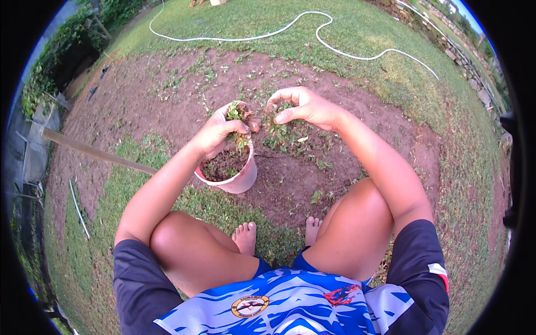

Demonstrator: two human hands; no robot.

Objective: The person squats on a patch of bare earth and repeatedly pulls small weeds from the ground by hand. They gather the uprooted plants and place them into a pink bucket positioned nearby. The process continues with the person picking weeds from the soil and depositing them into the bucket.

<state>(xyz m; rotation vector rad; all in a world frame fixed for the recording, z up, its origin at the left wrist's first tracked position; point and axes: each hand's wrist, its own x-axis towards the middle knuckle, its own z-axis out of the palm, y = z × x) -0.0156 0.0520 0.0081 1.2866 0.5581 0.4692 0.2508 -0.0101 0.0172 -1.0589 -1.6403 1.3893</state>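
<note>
My left hand (216, 133) is closed around a leafy clump of grass (234, 111) with brown soil on it, over the rim of a pale pinkish bucket (241, 180). Dark soil mixed with bits of green fills much of the bucket. To its right, my right hand (312, 109) curves in a loose C, thumb and fingers apart and smudged with dirt. Green leaves (280, 129) show between and just below those fingers, seemingly on the ground; whether the fingertips touch them is hard to see.
Bare brown soil (301, 178) scattered with weeds spreads around the bucket. A long wooden handle (97, 149) lies to the left, passing behind my left forearm. A white hose (251, 39) winds over the grass beyond. My bare feet (244, 237) are close in front of me.
</note>
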